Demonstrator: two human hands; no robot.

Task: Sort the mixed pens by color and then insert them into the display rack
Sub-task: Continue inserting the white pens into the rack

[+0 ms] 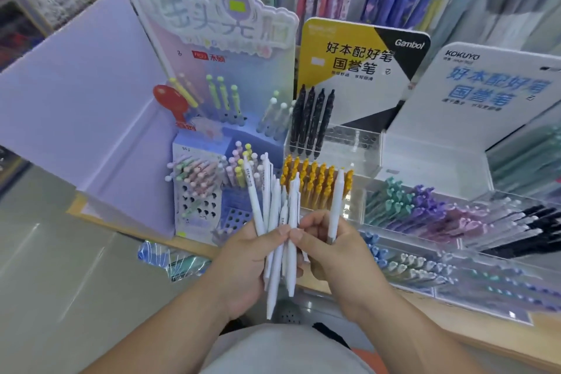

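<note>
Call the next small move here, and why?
Probably: move the single pen in the right hand to a free hole in the clear rack. That pen stands apart from the bunch gripped by the left hand. All look white, and the rack shows empty holes beside its black pens.

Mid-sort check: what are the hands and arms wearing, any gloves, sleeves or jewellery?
The left hand and right hand are ungloved, with no ring in view. The left forearm and right forearm are bare: no sleeve, watch or band shows. A grey garment shows at the bottom edge.
</note>
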